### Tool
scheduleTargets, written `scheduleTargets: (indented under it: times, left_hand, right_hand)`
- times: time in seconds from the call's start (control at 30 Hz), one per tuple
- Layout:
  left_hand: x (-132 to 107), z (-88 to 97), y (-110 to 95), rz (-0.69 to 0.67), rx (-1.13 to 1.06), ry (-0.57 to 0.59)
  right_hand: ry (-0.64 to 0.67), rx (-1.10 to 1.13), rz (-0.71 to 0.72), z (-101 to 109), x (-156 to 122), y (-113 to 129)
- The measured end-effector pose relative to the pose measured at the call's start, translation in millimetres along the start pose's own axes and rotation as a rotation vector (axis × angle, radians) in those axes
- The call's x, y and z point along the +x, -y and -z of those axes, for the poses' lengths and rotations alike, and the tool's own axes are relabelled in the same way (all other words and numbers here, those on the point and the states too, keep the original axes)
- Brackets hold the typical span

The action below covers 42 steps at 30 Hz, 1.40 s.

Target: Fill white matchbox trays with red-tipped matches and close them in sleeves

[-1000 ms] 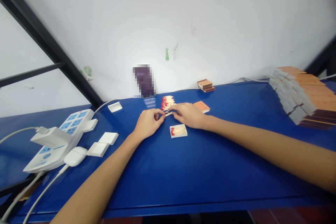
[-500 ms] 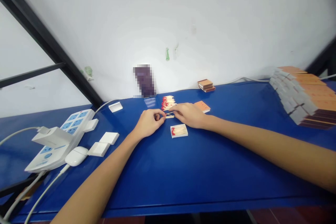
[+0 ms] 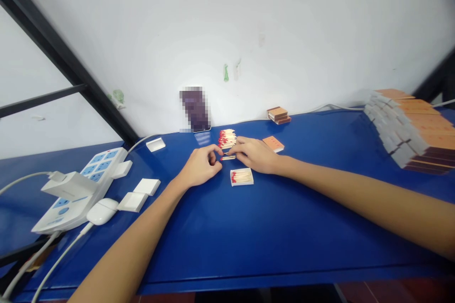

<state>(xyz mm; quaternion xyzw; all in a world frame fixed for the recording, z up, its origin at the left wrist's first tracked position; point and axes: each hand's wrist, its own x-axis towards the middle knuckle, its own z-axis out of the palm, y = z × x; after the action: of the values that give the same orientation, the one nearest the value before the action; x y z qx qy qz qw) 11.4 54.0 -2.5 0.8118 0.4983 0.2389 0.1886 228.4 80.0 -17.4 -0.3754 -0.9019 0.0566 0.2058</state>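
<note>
Both my hands meet over a blue table (image 3: 249, 236). My left hand (image 3: 199, 166) is curled, its fingertips pinching the red-tipped end of a few matches (image 3: 228, 157). My right hand (image 3: 255, 155) is closed on the other end of the same matches. Just behind the hands lies a loose pile of red-headed matches (image 3: 226, 138). An open white matchbox tray (image 3: 241, 176) partly filled with matches sits just in front of my right hand. An orange matchbox sleeve (image 3: 273, 143) lies right of the pile.
A white power strip (image 3: 80, 184) with plugs and cables sits at the left, beside several empty white trays (image 3: 138, 194) and a white earbud case (image 3: 102, 211). A large stack of orange matchboxes (image 3: 412, 128) stands at the far right. A small matchbox stack (image 3: 279, 115) is by the wall.
The hands have stayed in place while the fingers have turned the few matches to lie level between them. Nothing else has moved.
</note>
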Motion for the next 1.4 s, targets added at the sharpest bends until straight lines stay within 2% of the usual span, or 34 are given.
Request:
scheduleTargets:
  times: [0.47,0.6,1.0,1.4]
  left_hand:
    - [0.4,-2.1,2.9,-0.023,0.032,0.015]
    - [0.6,-3.9,4.6,-0.018,0.042,-0.015]
    - [0.3,-6.5,2.1,-0.018,0.169,-0.037]
    - [1.0,-5.7,2.3,-0.008,0.160,-0.024]
  right_hand:
    - [-0.006,-0.035,-0.027,-1.9,0.3,0.8]
    - [-0.034,-0.042,-0.054,-1.7,0.2,2.1]
    - [0.015,-0.024,-0.019,0.7,0.3,3.0]
    - [0.011,-0.059,-0.041,-1.0,1.0,2.6]
